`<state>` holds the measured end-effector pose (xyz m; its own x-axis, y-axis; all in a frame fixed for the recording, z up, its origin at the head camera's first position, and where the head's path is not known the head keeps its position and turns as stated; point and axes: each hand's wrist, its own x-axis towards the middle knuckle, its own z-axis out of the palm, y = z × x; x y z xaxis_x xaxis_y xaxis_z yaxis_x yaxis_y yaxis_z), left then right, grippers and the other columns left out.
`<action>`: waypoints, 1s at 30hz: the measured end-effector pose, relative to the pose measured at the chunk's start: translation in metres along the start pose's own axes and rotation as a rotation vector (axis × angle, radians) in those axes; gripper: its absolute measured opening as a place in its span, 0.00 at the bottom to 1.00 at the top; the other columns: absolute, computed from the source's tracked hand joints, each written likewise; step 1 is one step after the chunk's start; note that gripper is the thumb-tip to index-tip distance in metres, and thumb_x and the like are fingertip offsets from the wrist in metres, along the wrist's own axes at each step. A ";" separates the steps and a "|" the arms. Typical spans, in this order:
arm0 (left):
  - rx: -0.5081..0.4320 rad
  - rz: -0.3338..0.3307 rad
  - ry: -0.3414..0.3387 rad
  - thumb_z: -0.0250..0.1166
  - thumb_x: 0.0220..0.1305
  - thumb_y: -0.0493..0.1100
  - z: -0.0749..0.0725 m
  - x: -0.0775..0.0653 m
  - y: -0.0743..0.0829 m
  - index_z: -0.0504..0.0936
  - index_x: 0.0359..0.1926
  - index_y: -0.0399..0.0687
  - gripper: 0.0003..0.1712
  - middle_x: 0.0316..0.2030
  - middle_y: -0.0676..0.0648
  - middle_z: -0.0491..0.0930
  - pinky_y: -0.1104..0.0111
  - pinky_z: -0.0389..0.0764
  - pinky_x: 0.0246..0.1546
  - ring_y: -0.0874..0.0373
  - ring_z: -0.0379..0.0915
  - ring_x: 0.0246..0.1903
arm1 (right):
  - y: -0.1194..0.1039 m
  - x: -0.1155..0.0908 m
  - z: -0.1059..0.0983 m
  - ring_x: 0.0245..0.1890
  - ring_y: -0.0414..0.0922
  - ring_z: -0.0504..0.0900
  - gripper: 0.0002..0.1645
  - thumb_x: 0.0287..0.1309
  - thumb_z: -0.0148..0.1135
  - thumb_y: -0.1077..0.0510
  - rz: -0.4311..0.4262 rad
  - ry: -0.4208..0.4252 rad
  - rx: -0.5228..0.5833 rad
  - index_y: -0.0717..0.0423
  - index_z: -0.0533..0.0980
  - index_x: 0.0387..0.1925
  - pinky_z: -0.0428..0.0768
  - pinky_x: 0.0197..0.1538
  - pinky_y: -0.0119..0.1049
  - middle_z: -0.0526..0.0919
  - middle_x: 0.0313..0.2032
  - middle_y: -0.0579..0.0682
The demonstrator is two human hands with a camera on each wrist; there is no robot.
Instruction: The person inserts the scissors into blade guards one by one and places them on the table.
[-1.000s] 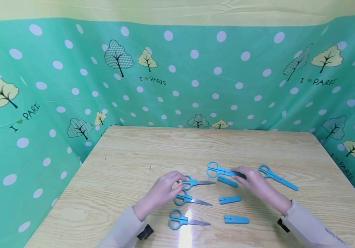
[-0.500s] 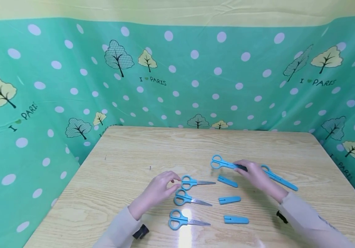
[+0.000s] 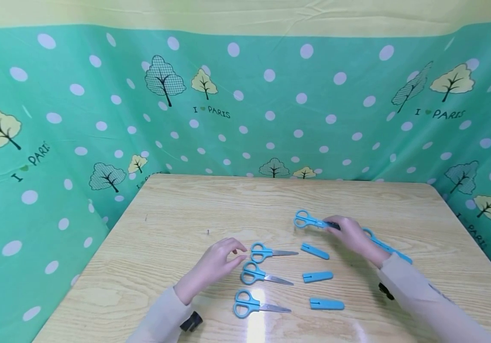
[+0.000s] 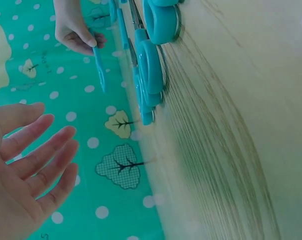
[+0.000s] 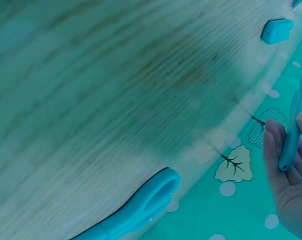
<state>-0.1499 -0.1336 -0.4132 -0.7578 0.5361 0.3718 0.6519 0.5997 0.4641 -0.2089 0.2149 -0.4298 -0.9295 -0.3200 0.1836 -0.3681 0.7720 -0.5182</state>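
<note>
My right hand (image 3: 348, 232) pinches a pair of blue scissors (image 3: 307, 219) by its covered blade, the ring handles pointing left. In the right wrist view, the fingers and thumb hold the covered scissors (image 5: 291, 137) above the table. My left hand (image 3: 214, 259) hovers just left of the uncovered scissors, fingers relaxed and apart from them. Three uncovered scissors lie in a column: the far pair (image 3: 261, 252), the middle pair (image 3: 254, 273) and the near pair (image 3: 247, 304). Right of them lie three blue blade covers, far (image 3: 315, 251), middle (image 3: 317, 277) and near (image 3: 327, 304).
Another pair of covered scissors (image 3: 393, 251) lies at the right, partly hidden by my right forearm. Everything rests on a wooden table (image 3: 177, 205). A green dotted curtain (image 3: 228, 133) closes off the back and sides. A tiny dark speck (image 3: 208, 232) is on the table.
My right hand has moved up and slightly right with the covered scissors, away from the row. My left hand has drawn back to the left, off the far uncovered scissors.
</note>
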 end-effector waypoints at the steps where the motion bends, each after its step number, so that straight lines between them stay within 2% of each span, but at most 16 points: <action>1: -0.002 -0.003 -0.001 0.63 0.54 0.39 0.000 -0.001 0.000 0.78 0.35 0.43 0.07 0.34 0.50 0.79 0.68 0.77 0.34 0.56 0.74 0.32 | 0.001 0.001 0.000 0.43 0.58 0.76 0.15 0.54 0.57 0.66 -0.005 0.000 -0.002 0.70 0.74 0.43 0.77 0.42 0.48 0.77 0.42 0.65; 6: -0.002 -0.024 -0.009 0.63 0.53 0.39 -0.001 -0.003 -0.002 0.78 0.36 0.42 0.08 0.35 0.50 0.79 0.68 0.77 0.34 0.56 0.74 0.33 | 0.006 0.005 0.001 0.43 0.59 0.76 0.14 0.53 0.57 0.66 -0.009 -0.005 -0.005 0.71 0.74 0.42 0.76 0.42 0.48 0.77 0.41 0.66; 15: 0.014 -0.088 -0.016 0.63 0.54 0.39 -0.003 -0.007 -0.006 0.79 0.36 0.44 0.07 0.35 0.51 0.78 0.69 0.77 0.34 0.58 0.74 0.33 | 0.011 0.012 0.003 0.45 0.59 0.75 0.16 0.55 0.56 0.65 0.064 -0.069 -0.008 0.71 0.73 0.44 0.75 0.44 0.49 0.76 0.43 0.66; 24: 0.024 -0.133 -0.026 0.63 0.54 0.40 -0.006 -0.012 -0.010 0.79 0.35 0.46 0.07 0.34 0.53 0.78 0.71 0.76 0.32 0.59 0.74 0.32 | 0.018 0.015 0.007 0.42 0.58 0.76 0.15 0.54 0.56 0.64 0.070 -0.084 -0.020 0.70 0.74 0.43 0.76 0.41 0.47 0.77 0.41 0.65; 30: 0.010 -0.179 -0.043 0.62 0.54 0.40 -0.007 -0.017 -0.013 0.79 0.36 0.45 0.07 0.35 0.52 0.78 0.69 0.77 0.33 0.58 0.74 0.33 | 0.020 0.016 0.007 0.43 0.58 0.75 0.15 0.55 0.56 0.63 0.084 -0.092 -0.025 0.69 0.74 0.43 0.76 0.42 0.48 0.78 0.41 0.64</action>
<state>-0.1456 -0.1547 -0.4196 -0.8601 0.4451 0.2491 0.5071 0.6934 0.5119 -0.2307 0.2219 -0.4434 -0.9512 -0.3023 0.0624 -0.2910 0.8113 -0.5070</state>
